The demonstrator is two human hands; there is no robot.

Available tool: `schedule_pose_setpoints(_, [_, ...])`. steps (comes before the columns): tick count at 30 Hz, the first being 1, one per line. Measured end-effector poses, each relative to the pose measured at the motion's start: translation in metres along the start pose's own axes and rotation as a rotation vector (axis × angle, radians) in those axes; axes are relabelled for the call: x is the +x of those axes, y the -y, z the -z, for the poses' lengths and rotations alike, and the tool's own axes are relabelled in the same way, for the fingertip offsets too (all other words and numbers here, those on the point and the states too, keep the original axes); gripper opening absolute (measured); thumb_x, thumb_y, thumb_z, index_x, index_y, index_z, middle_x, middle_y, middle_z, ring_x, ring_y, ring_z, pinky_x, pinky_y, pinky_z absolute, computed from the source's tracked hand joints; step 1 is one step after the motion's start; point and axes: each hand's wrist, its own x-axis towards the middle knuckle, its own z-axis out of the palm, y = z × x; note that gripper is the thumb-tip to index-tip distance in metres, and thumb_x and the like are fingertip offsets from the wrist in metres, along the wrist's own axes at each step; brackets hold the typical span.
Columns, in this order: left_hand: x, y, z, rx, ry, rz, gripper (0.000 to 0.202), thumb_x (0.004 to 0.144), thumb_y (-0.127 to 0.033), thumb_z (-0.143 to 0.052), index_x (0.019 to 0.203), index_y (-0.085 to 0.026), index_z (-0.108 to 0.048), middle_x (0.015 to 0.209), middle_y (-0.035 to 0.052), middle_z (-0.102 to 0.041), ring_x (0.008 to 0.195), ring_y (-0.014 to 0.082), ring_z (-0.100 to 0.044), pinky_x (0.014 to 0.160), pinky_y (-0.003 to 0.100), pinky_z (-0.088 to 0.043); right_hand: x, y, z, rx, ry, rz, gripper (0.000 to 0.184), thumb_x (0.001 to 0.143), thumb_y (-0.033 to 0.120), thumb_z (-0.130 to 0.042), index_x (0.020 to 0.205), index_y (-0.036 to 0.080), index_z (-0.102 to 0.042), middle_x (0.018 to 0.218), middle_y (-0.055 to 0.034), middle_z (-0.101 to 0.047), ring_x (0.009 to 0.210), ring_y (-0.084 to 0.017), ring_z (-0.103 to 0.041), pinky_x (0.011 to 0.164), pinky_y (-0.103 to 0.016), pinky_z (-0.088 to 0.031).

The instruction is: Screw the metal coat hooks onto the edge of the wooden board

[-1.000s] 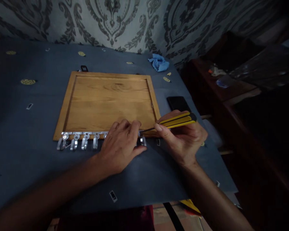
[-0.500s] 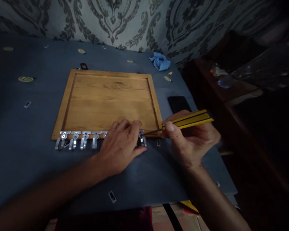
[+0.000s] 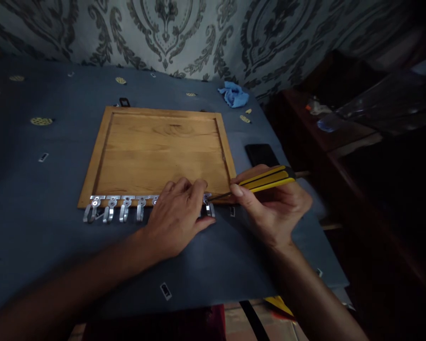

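A framed wooden board lies on the table, with a metal hook rail of several hooks along its near edge. My left hand grips the rail toward its right end; its fingers rest on the board's edge and its thumb lies under the last hook. Part of the rail is hidden beneath this hand. In my right hand, the fingers are closed around the yellow and black handle of a screwdriver. The screwdriver slants down to the left, with its tip at the last hook's plate.
A black phone-like slab lies right of the board. Beyond it sits a crumpled blue cloth. A small dark ring-shaped piece is behind the board. Off the table's right side stands dark red furniture with a clear plastic item on it.
My right hand has shifted a little left, and the screwdriver handle has turned within the fingers. My left hand stays in place on the rail. The view has tilted slightly.
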Motion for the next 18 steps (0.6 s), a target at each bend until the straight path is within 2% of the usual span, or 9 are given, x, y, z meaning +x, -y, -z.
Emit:
schedule_pose_setpoints(5, [0.000,0.000,-0.001,0.007,-0.014,-0.004,0.049,0.081,-0.039,-0.082,0.110,-0.019,-0.048,0.102,0.0059,-0.067,0.101,0.0270,-0.062,0.084,0.040,-0.049,0.004,0.007,-0.002,0.172,0.037,-0.166,0.011,0.077,0.025,-0.084,0.079,0.025,-0.073,0.077,0.0027,-0.072,0.049,-0.010,-0.063,0.047,-0.025,-0.054])
schedule_pose_setpoints(9, [-0.001,0.001,-0.003,0.008,-0.037,-0.017,0.050,0.081,-0.040,-0.081,0.111,-0.019,-0.047,0.100,0.0056,-0.066,0.100,0.0271,-0.062,0.084,0.040,-0.049,0.008,0.009,0.002,0.227,0.061,-0.290,0.021,0.075,0.032,-0.086,0.092,0.027,-0.077,0.079,0.0031,-0.073,0.048,-0.009,-0.064,0.046,-0.022,-0.057])
schedule_pose_setpoints(14, [-0.001,0.001,-0.003,-0.001,-0.031,-0.016,0.048,0.082,-0.039,-0.081,0.111,-0.019,-0.048,0.099,0.0058,-0.066,0.100,0.0276,-0.062,0.084,0.041,-0.049,0.011,0.011,0.008,0.226,0.170,-0.259,0.015,0.082,0.039,-0.080,0.081,0.024,-0.078,0.079,0.0004,-0.074,0.049,-0.010,-0.065,0.047,-0.023,-0.058])
schedule_pose_setpoints(18, [0.000,0.000,0.000,-0.009,-0.005,-0.003,0.046,0.082,-0.038,-0.081,0.108,-0.018,-0.049,0.098,0.0062,-0.066,0.098,0.0275,-0.062,0.085,0.041,-0.049,0.010,0.009,0.009,0.181,0.082,-0.168,0.015,0.083,0.033,-0.080,0.072,0.024,-0.076,0.077,0.0008,-0.073,0.051,-0.009,-0.064,0.047,-0.023,-0.055])
